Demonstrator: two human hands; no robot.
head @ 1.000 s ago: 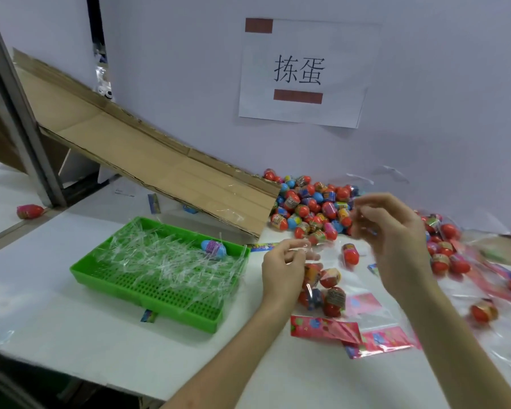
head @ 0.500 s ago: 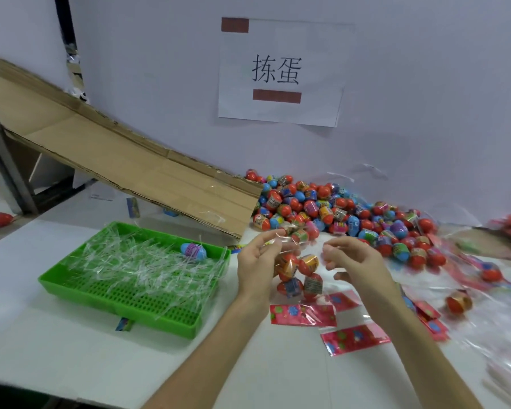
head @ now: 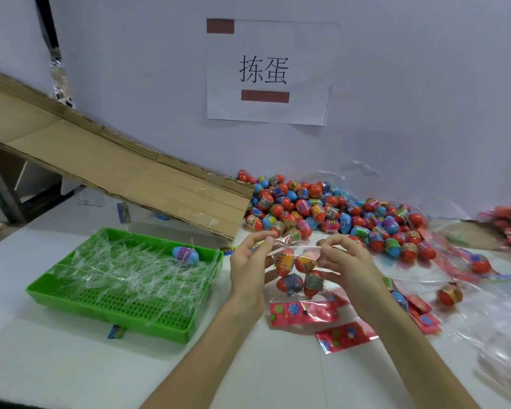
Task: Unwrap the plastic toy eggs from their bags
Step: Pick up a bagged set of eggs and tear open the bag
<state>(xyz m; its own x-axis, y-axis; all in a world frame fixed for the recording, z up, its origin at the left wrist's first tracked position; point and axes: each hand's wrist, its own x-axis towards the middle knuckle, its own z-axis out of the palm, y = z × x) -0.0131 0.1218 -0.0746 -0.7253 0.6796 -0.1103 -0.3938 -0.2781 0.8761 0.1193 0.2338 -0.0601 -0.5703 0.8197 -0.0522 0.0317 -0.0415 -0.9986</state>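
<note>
The left hand (head: 248, 267) and the right hand (head: 348, 267) face each other over the middle of the bench (head: 56, 364), each pinching the top edge of one clear bag (head: 296, 245) between thumb and curled fingertips, so the film is stretched taut between them. The bag hangs below the grip with what look like four eggs (head: 289, 283) bunched in its bottom, mostly red with printed bands; whether its lowest corner touches the bench cannot be told. This reads as the pull that opens the seal. The risk, as I judge it, is a sudden split: if the film gives all at once the eggs would drop, bounce off the red header cards (head: 303, 312) lying just beneath, and roll towards the near edge of the bench. Uneven pulling might also stretch the film instead of parting it, or let it slip from one pinch. Left of the hands, towards the bench's left side, a green tray (head: 109, 315) holds a tangle of clear plastic strips (head: 130, 270) and a single blue egg (head: 185, 254) near its far right corner. Along the far edge, against the wall, a heap (head: 322, 208) of loose eggs lies at the foot of a sloping cardboard chute (head: 115, 172). Crumpled clear film (head: 502, 323) spreads towards the right edge.
</note>
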